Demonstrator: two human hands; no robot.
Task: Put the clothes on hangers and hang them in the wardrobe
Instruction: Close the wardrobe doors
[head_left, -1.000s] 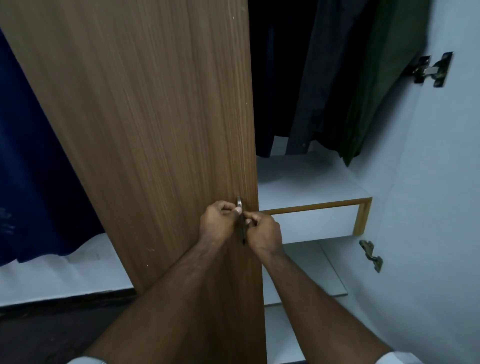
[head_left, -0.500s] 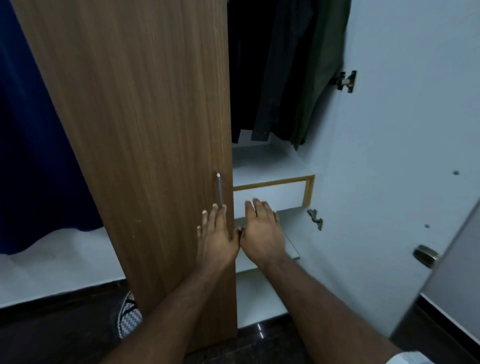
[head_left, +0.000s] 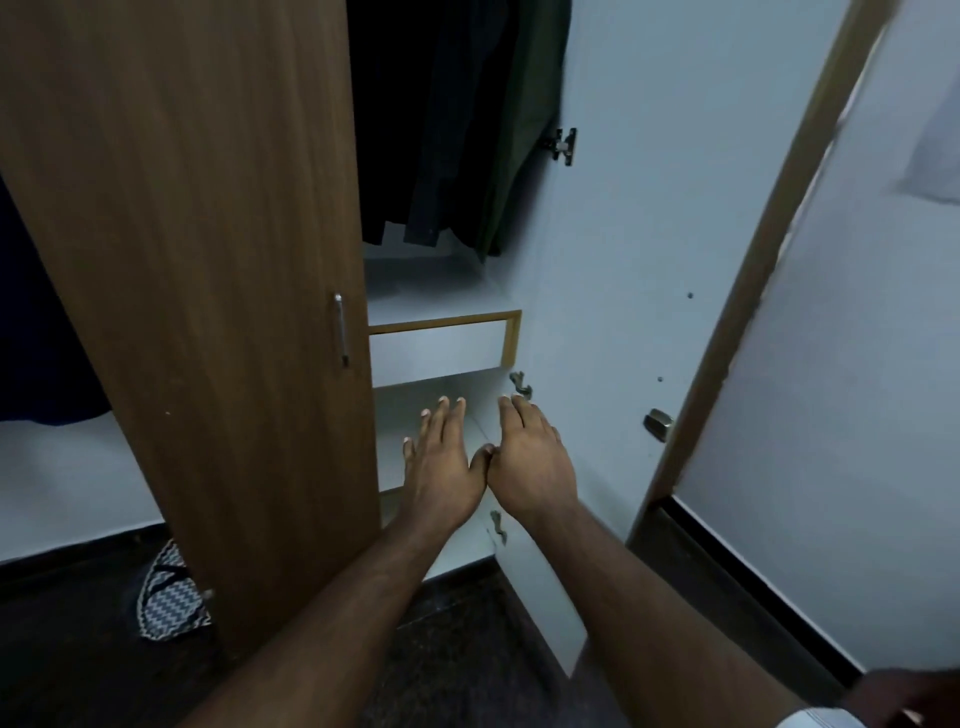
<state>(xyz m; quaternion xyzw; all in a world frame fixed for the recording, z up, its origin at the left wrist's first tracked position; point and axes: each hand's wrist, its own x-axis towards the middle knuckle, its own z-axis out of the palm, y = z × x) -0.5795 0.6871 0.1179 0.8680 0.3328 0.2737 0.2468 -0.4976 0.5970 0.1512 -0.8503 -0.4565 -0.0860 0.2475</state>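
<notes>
Dark clothes (head_left: 457, 119) hang in the white wardrobe (head_left: 613, 218); your left hand (head_left: 441, 457) and right hand (head_left: 530, 457) seem flat, fingers straight, holding nothing.

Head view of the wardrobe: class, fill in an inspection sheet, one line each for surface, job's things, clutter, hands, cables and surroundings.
Surface: white wardrobe shelf with a wood-edged drawer below it.
Job's things: dark clothes hanging inside; hangers not visible.
Clutter: patterned cloth on the dark floor.
Hands: left hand and right hand flat, fingers straight, side by side, holding nothing.
Cables: nothing seen.
Surroundings: brown door with metal handle; white door open.
</notes>
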